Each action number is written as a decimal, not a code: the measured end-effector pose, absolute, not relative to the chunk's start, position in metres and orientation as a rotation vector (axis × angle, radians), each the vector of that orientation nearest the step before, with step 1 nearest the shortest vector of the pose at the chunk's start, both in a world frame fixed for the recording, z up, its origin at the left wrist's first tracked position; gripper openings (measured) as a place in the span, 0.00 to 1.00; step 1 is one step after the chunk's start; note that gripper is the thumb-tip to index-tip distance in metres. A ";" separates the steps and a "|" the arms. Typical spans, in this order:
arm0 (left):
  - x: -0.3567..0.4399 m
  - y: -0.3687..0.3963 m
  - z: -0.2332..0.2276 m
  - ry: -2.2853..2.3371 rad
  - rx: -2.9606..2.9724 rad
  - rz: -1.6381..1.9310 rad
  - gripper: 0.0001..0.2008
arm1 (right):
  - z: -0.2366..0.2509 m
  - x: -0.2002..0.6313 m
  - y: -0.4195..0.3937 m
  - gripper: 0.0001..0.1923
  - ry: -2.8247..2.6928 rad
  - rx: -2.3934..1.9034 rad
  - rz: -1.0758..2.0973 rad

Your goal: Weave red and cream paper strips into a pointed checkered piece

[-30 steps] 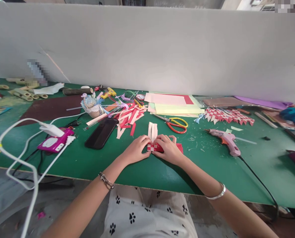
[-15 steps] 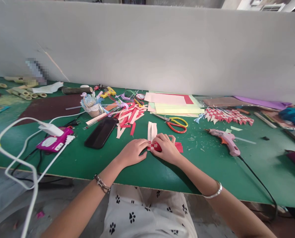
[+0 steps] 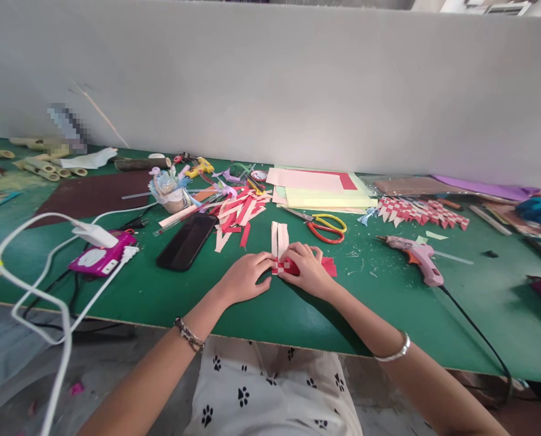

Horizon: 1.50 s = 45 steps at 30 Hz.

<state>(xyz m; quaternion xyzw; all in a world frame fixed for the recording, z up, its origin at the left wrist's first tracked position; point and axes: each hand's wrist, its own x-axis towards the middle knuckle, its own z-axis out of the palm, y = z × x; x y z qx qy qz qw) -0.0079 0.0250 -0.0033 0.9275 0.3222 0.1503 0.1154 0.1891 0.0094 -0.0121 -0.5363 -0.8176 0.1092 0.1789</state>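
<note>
On the green table in front of me lies a small woven piece of red and pale pink paper strips (image 3: 280,266). Two pale strips stick out from it toward the back, and red strip ends show at its right. My left hand (image 3: 247,278) grips the woven piece at its left edge, thumb and fingers close together. My right hand (image 3: 310,272) lies over the right part, its fingertips pinching the strips near the weave. The right palm and fingers hide much of the red strips.
Behind my hands lie a heap of cut paper strips (image 3: 240,209), scissors (image 3: 322,227) and paper sheets (image 3: 318,180). A phone (image 3: 187,241) and purple power socket (image 3: 102,254) sit left. A pink glue gun (image 3: 415,257) and finished zigzag weave (image 3: 420,212) are right.
The view has shifted very slightly. Both hands stay at the woven paper, with only a tiny shift of the right fingers.
</note>
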 end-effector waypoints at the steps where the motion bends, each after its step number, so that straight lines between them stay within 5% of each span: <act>1: -0.008 0.025 -0.003 0.945 2.717 0.441 0.12 | -0.012 0.189 0.010 0.11 -2.310 -1.512 0.323; 14: -0.008 0.026 -0.005 0.951 2.698 0.462 0.12 | -0.011 0.186 0.012 0.17 -2.317 -1.461 0.393; 23: -0.008 0.025 -0.004 0.955 2.674 0.506 0.11 | -0.006 0.180 0.013 0.09 -2.431 -1.367 0.099; 35: -0.008 0.025 -0.005 0.923 2.683 0.487 0.14 | -0.014 0.179 0.017 0.09 -2.315 -1.372 0.455; 45: -0.008 0.025 -0.006 0.952 2.704 0.463 0.13 | -0.014 0.182 0.020 0.08 -2.388 -1.305 0.298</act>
